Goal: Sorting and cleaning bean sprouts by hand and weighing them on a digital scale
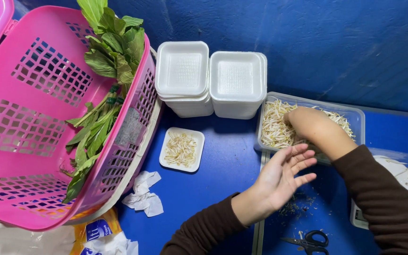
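Observation:
My right hand (310, 123) reaches down into a clear plastic tub (357, 115) full of pale bean sprouts (276, 127), fingers buried in the sprouts so its grip is hidden. My left hand (284, 175) hovers open, palm turned right, just in front of the tub and holds nothing. A small white foam tray (195, 138) with a thin layer of sprouts lies on the blue table, left of my hands.
Two stacks of empty white foam trays (183, 75) (237, 82) stand at the back. A pink basket (29, 118) with leafy greens (112, 52) fills the left. Crumpled paper (143, 194), black scissors (310, 241) and a white scale (397, 172) lie near.

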